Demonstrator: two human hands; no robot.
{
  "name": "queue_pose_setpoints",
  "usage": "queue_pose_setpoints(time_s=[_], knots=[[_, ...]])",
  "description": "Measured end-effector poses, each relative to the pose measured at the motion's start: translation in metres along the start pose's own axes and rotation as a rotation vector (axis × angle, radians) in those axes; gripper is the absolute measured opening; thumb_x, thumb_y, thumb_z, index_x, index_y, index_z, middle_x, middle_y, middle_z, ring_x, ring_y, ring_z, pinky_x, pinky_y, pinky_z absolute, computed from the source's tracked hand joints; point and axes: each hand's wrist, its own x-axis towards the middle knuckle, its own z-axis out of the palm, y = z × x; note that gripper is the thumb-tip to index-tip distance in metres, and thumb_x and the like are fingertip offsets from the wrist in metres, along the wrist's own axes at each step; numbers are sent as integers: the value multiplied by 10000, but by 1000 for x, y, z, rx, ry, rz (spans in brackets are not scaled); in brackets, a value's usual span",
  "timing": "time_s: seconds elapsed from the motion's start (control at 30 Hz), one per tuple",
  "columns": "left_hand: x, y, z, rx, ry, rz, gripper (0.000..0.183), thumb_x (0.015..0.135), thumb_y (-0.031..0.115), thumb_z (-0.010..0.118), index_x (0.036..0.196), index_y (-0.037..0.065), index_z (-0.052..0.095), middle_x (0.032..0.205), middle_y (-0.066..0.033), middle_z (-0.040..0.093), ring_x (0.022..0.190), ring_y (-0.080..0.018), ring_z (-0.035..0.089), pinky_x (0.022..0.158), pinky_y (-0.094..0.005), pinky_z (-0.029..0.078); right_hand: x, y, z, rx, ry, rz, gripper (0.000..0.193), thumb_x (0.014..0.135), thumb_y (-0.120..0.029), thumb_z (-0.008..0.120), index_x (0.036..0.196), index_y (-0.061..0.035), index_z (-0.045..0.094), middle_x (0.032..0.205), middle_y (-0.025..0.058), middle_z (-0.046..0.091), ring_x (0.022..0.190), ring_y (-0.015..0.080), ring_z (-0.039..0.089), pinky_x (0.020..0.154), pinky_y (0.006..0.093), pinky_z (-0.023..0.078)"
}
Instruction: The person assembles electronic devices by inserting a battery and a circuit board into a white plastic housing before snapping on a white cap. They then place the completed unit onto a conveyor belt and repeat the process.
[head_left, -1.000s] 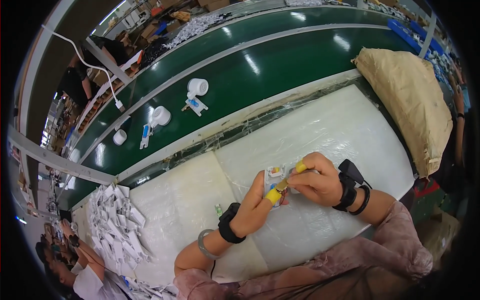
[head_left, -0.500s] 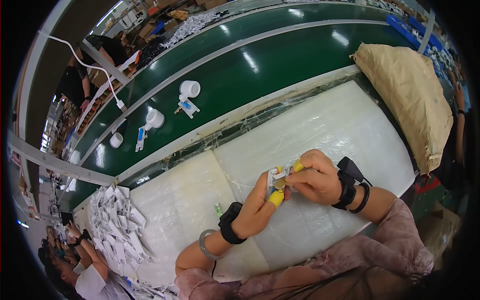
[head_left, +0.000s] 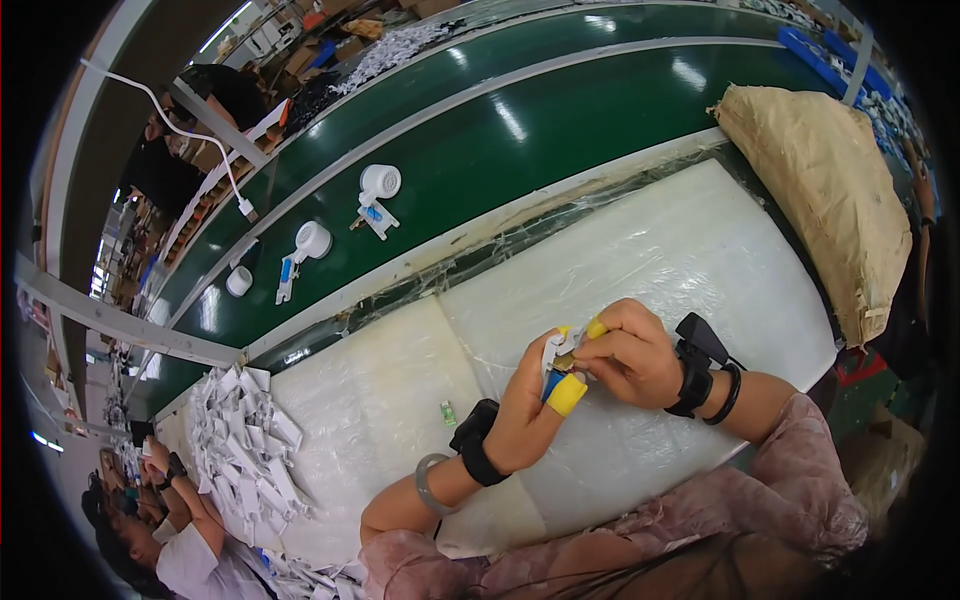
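My left hand (head_left: 522, 415) is closed around a small white plastic housing (head_left: 551, 350) with a blue part (head_left: 553, 381) showing inside it. A yellow finger cover (head_left: 567, 394) sits on the left thumb. My right hand (head_left: 635, 360), with a yellow cover (head_left: 597, 328) on one fingertip, pinches at a small brass-coloured piece (head_left: 567, 361) against the housing. Its fingers hide part of that piece. Both hands are over a plastic-covered pale mat (head_left: 640, 250). Near my left wrist lies a small green piece (head_left: 448, 412).
White plastic parts (head_left: 245, 450) are heaped at the left. Beyond the mat runs a green conveyor belt (head_left: 460, 190) carrying white round-headed units (head_left: 380, 182). A brown paper-like sack (head_left: 820, 190) stands at the right. A white cable (head_left: 150, 100) hangs at the upper left. A co-worker (head_left: 190, 545) sits at the lower left.
My left hand has turned slightly, and the blue part in the housing now shows more. My right hand stays at the brass-coloured piece. The whole view has shifted a little.
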Motion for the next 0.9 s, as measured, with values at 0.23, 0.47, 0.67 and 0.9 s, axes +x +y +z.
queue_pose_setpoints(time_s=[0.23, 0.47, 0.67, 0.9], knots=[[2, -7, 2, 0, 22, 61, 496, 1000, 106, 447, 1447, -11, 265, 1031, -52, 516, 733, -66, 484, 639, -207, 449, -4, 1, 3, 14, 9, 27, 266, 674, 17, 774, 899, -73, 662, 918, 88, 571, 786, 249, 573, 670, 332, 462], [3, -2, 6, 58, 129, 7, 403, 1001, 122, 449, 1380, 6, 378, 842, -14, 525, 636, -67, 474, 565, -219, 442, -4, -3, 9, 65, 22, 53, 245, 656, -10, 770, 864, -75, 658, 882, 98, 566, 780, 276, 572, 667, 359, 466], [7, -13, 0, -32, 55, -74, 307, 1030, 213, 412, 1284, 55, 480, 792, -12, 523, 627, -71, 467, 562, -223, 426, -3, -4, 6, -14, 3, 67, 270, 620, 20, 769, 846, -71, 653, 869, 99, 575, 762, 280, 566, 648, 367, 447], [13, -3, -6, -75, 45, -73, 209, 1009, 187, 398, 1129, 44, 493, 804, -16, 542, 596, -70, 501, 510, -228, 462, 1, -1, 5, -118, -27, -2, 297, 648, -2, 760, 910, -61, 635, 933, 103, 568, 850, 302, 548, 756, 391, 441]])
